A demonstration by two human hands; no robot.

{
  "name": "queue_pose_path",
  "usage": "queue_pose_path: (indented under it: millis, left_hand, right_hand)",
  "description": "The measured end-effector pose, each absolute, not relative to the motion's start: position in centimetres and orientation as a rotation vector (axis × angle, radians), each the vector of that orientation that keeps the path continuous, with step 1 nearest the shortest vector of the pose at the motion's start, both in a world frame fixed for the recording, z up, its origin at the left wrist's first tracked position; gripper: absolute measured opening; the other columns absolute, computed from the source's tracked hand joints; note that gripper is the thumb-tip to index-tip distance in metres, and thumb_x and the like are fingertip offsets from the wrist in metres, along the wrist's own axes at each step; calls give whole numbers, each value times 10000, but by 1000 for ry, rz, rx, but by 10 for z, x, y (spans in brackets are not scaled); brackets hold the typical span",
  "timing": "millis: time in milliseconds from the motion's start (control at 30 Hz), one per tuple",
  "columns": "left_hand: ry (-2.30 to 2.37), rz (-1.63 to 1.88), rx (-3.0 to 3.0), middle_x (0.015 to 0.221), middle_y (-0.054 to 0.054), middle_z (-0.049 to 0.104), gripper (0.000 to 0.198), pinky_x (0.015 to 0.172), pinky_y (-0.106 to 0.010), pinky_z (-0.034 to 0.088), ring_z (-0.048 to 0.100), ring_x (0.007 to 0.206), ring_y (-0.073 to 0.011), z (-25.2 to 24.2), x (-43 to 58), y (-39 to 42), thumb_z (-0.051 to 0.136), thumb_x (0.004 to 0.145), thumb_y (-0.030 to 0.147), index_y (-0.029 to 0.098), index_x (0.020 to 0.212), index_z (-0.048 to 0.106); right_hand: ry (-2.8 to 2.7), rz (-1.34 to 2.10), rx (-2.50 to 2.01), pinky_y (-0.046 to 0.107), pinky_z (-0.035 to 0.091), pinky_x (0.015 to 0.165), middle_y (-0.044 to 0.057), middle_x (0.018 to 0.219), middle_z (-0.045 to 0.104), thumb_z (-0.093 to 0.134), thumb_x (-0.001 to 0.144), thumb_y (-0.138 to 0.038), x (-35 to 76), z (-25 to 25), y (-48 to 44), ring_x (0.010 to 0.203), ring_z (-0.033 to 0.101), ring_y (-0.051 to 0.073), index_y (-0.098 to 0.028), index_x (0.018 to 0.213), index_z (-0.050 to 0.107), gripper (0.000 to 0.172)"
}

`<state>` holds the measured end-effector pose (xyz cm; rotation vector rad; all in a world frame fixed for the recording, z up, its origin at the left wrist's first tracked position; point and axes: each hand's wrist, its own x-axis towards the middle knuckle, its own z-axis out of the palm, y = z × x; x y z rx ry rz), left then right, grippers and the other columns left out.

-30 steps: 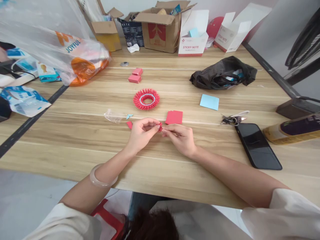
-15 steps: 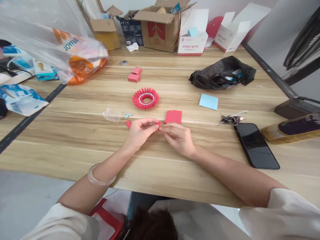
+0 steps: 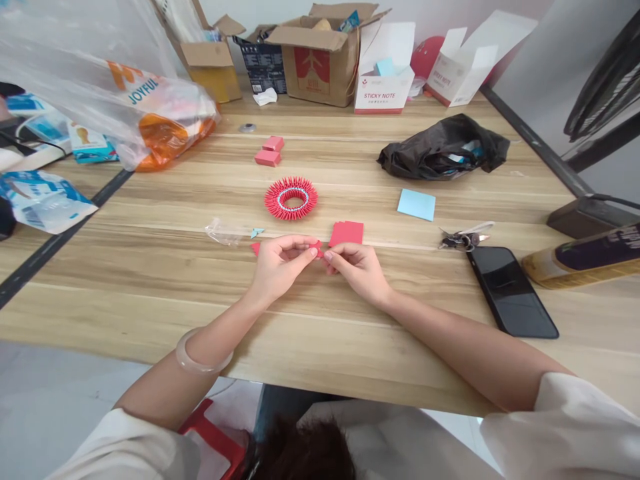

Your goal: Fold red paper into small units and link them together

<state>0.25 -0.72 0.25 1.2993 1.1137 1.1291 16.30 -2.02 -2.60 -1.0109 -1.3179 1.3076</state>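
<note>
Between the fingertips of both hands is a small piece of folded red paper [image 3: 318, 248], mostly covered by the fingers. My left hand [image 3: 283, 267] pinches it from the left, thumb on top. From the right, my right hand [image 3: 359, 270] grips its other end between thumb and fingers. Just behind my right hand lies a stack of red paper sheets [image 3: 347, 233]. A red bit of paper [image 3: 255, 249] shows beside my left hand, near a small light-blue folded piece [image 3: 257, 232]. Farther back sits a ring of red folded paper [image 3: 291, 199] with a pale-blue inner edge.
Two red paper blocks [image 3: 269, 157] lie behind the ring. On the right are a blue note pad [image 3: 417, 204], keys [image 3: 463, 239], a phone [image 3: 512, 291], a can [image 3: 585, 257] and a black plastic bag [image 3: 445, 150]. Boxes [image 3: 320, 70] line the back; a plastic bag [image 3: 175, 127] stands left.
The right thumb and fingers have shifted their grip on the red paper, and more of it shows between the hands. My left hand has barely moved.
</note>
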Motion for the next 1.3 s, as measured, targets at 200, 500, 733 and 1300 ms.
queue_pose_path:
  millis: [200,500,733,1300]
  left_hand:
    - [1156,1088,1310,801,-55,724,223,739,-286,563,674,724,-161,4,4,-9,769,651,258,141,834,721]
    - [1132,1071,1397,752,-32,690,172,663,-233,523,649,687,-133,7,4,-10,740,682,256,144,733,619]
    - [1091,993,1363,663,10,683,300,570,-198,465,646,616,-122,9,7,-14,747,669,246,183,743,462]
    - [1160,978,1715,752,-47,734,93,646,-254,534,682,686,-167,-1,6,-17,677,724,225,162,790,694]
  right_hand:
    - [-1363,1229,-995,213,429,506,-4,565,603,660,759,-377,162,-27,-19,518,520,80,-149,654,616,254]
    - [-1258,1264,-1010,205,420,507,-12,574,598,677,749,-366,162,-23,-21,515,509,71,-147,669,619,240]
    - [-1184,1332,-943,224,512,603,13,671,675,712,720,-365,161,-24,-19,598,609,93,-156,702,624,227]
    - [-1368,988,-1048,229,420,507,6,627,577,639,727,-228,159,-31,-25,557,513,100,-176,632,540,147]
